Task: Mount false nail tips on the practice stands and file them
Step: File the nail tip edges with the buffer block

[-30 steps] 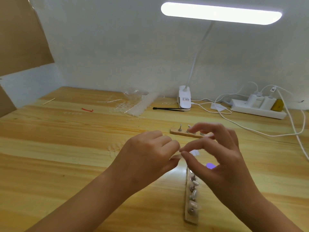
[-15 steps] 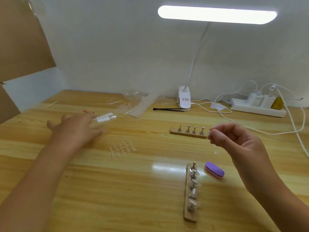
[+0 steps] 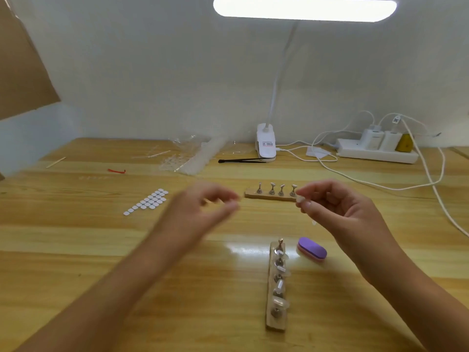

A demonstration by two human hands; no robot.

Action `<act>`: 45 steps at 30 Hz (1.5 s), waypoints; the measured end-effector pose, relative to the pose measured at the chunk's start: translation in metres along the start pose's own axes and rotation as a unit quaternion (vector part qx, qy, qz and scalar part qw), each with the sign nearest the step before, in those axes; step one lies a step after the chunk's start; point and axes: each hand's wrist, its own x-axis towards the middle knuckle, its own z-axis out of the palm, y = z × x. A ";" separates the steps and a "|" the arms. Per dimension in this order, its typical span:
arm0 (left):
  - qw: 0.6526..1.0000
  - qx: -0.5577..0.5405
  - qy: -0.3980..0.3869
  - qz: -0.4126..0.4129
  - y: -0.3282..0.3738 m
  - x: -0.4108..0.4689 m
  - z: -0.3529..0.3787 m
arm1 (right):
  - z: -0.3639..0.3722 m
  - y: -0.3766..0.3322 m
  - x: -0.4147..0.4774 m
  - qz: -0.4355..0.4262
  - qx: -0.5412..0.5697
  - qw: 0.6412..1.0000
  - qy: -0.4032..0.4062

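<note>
My right hand (image 3: 340,214) pinches a clear false nail tip (image 3: 300,199) just right of the far wooden stand (image 3: 252,194), whose several metal holders are bare. My left hand (image 3: 203,207) hovers blurred left of that stand, with loosely curled fingers and nothing visible in them. The near wooden stand (image 3: 275,323) lies lengthwise in front of me. Clear tips sit on several of its holders, and its farthest holder is bare. A purple buffer block (image 3: 312,248) lies to its right. A sheet of white adhesive tabs (image 3: 148,200) lies on the table to the left.
A clear bag of nail tips (image 3: 187,158), black tweezers (image 3: 241,160) and the lamp clamp (image 3: 266,143) sit along the back. A power strip (image 3: 375,152) with white cables (image 3: 431,181) occupies the back right. A red tie (image 3: 116,170) and wooden stick (image 3: 55,162) lie far left.
My left hand set the adhesive tab sheet down on the left and has swung back toward the middle. My right hand has kept the nail tip and stayed near the far stand.
</note>
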 end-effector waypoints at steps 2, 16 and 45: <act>0.994 0.027 -0.100 0.016 0.003 -0.010 0.032 | 0.001 0.000 -0.001 -0.002 -0.004 1.000 -0.005; 0.990 0.004 -0.137 -0.025 0.003 -0.006 0.064 | 0.001 0.008 0.001 0.063 0.065 0.995 -0.041; 0.954 -0.275 -0.107 -0.050 0.008 -0.019 0.050 | 0.011 0.018 -0.007 -0.114 -0.158 0.981 -0.019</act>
